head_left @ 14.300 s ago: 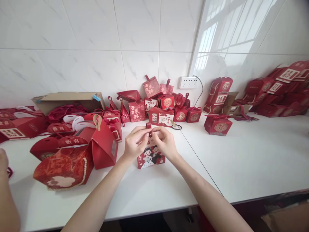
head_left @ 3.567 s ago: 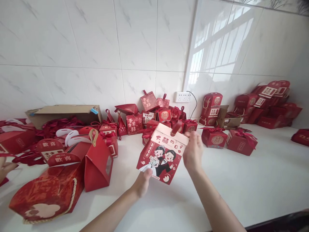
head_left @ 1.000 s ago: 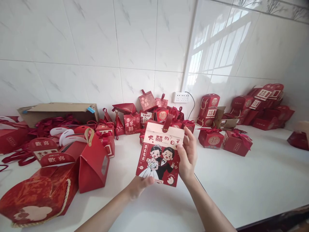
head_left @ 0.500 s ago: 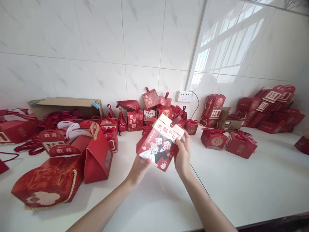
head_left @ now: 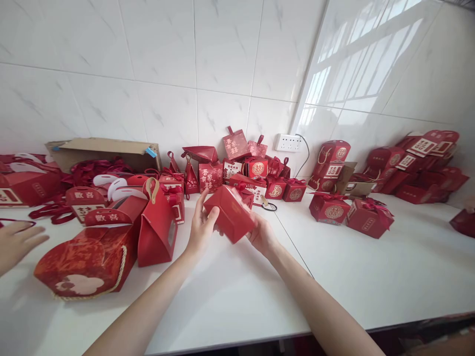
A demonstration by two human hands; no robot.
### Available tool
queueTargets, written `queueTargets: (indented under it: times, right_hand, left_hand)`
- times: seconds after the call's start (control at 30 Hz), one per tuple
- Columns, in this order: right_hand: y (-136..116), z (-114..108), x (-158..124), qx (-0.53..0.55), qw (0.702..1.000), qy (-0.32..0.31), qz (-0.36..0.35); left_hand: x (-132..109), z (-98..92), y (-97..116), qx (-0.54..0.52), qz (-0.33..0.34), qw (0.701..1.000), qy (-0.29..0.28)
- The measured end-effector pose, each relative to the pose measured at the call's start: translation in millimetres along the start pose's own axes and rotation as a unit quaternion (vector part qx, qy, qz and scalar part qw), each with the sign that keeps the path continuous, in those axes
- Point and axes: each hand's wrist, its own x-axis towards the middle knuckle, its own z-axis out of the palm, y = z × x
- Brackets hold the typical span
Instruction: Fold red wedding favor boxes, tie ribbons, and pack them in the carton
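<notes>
A red gift box [head_left: 233,213] is held tilted above the white table, with a plain red face toward me. My left hand [head_left: 205,220] grips its left side, thumb on the near face and fingers behind. On the right side my right hand [head_left: 262,235] is closed around the lower edge, its fingers partly hidden by the box. Behind the box stand several small red boxes, among them a square one with gold writing [head_left: 210,177]. Left of my hands stands a red box with a tan handle loop [head_left: 158,227].
A red box with a rope handle [head_left: 89,267] lies at the front left. Another person's hand [head_left: 18,244] reaches in at the left edge. A cardboard carton [head_left: 107,146] holds dark red ribbons. Ribboned boxes [head_left: 330,210] and a pile of red boxes [head_left: 426,168] are at right.
The held box has turned over: its face with the printed couple no longer shows. Both hands have shifted their grip on it. Another person's hand has come in at the left.
</notes>
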Motion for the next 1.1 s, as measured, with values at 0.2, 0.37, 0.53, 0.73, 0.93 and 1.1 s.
queueTargets:
  times: [0.2,0.37,0.53,0.73,0.93,1.1]
  right_hand:
    - [3.0,9.5,-7.0,0.022,0.999,-0.011,-0.027]
    - [-17.7,11.6,-15.4,-0.043,0.982,-0.003,-0.185]
    - [-46.1,15.5,-43.0,-0.159,0.931,0.002,-0.327]
    - [-47.9,23.3,-75.6,-0.249,0.892,-0.055,-0.374]
    - [-46.1,18.5,-93.3,-0.265,0.885,-0.021,-0.382]
    - [-48.5,6.6,-108.6,-0.255,0.892,0.007,-0.374]
  left_hand:
    - [2.4,-1.2,-1.3,-0.090,-0.038,0.995,0.005]
    - [4.4,-6.8,-9.6,-0.066,-0.078,0.990,-0.101]
    - [-11.1,3.7,1.2,-0.005,-0.114,0.947,-0.300]
    - [-24.7,13.3,10.5,0.024,-0.082,0.904,-0.418]
    - [-29.0,15.6,15.5,0.050,-0.067,0.904,-0.420]
    - [-39.3,21.8,16.7,0.055,-0.060,0.896,-0.436]
